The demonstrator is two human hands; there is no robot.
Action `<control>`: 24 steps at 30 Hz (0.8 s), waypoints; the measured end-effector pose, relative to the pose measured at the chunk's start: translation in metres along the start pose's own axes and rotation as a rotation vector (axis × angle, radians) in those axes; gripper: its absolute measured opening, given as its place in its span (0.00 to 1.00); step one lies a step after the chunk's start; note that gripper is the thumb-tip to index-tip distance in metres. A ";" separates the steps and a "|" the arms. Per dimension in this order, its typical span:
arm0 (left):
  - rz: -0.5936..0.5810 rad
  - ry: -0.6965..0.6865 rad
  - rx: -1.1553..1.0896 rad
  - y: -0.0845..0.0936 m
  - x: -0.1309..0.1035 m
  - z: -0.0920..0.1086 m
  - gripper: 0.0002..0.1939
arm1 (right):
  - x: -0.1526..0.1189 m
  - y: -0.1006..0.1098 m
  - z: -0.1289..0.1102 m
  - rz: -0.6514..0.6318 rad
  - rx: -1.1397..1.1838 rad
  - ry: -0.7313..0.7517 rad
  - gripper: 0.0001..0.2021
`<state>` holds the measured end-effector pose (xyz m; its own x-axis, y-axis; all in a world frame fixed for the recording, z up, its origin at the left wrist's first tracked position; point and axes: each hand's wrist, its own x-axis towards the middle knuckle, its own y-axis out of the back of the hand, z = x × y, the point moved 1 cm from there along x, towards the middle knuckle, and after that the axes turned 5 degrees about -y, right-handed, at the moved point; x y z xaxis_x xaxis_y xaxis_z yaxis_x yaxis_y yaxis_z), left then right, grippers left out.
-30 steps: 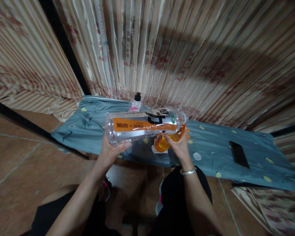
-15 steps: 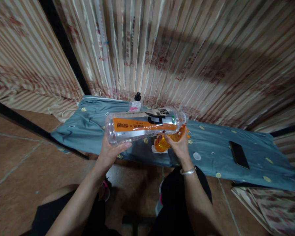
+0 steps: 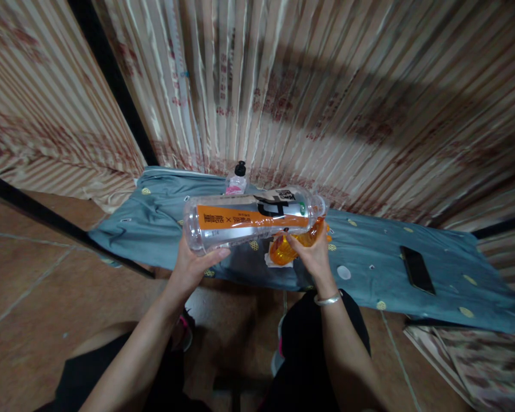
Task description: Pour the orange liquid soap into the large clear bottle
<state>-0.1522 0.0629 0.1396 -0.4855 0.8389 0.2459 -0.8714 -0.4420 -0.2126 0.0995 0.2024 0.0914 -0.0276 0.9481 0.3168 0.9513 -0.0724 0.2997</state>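
Observation:
A large clear plastic bottle (image 3: 249, 219) with an orange and silver label lies sideways in the air above the cloth-covered surface. My left hand (image 3: 193, 262) is wrapped round its base end, at the left. Near the bottle's neck, my right hand (image 3: 314, 249) grips a smaller orange bottle (image 3: 286, 249), which is tilted with its upper end against or very close to the large bottle's mouth. Whether the two mouths touch cannot be made out. Something white lies beneath the orange bottle's lower end.
A clear bottle with a black cap (image 3: 237, 182) stands behind the large bottle. On the blue patterned cloth (image 3: 369, 252), a round white disc (image 3: 344, 272) and a black phone (image 3: 417, 269) lie to the right. Dark metal poles (image 3: 111, 80) and a striped curtain (image 3: 326, 74) rise behind.

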 end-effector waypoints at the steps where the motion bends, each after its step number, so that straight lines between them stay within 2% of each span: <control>1: 0.000 0.002 0.004 0.000 0.000 -0.001 0.39 | 0.000 0.000 0.001 -0.002 -0.002 0.003 0.42; 8: -0.015 -0.003 -0.022 0.000 0.000 -0.002 0.39 | -0.001 0.001 0.001 -0.002 -0.017 0.013 0.43; 14: 0.006 0.003 -0.021 -0.001 0.000 0.000 0.43 | -0.001 0.001 0.000 -0.001 -0.018 0.004 0.44; 24: -0.008 -0.007 -0.030 -0.001 -0.001 -0.001 0.42 | -0.001 0.001 0.000 -0.006 -0.013 0.003 0.44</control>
<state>-0.1513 0.0627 0.1390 -0.4795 0.8398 0.2545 -0.8727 -0.4260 -0.2387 0.1003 0.2019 0.0915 -0.0341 0.9477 0.3174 0.9469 -0.0710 0.3136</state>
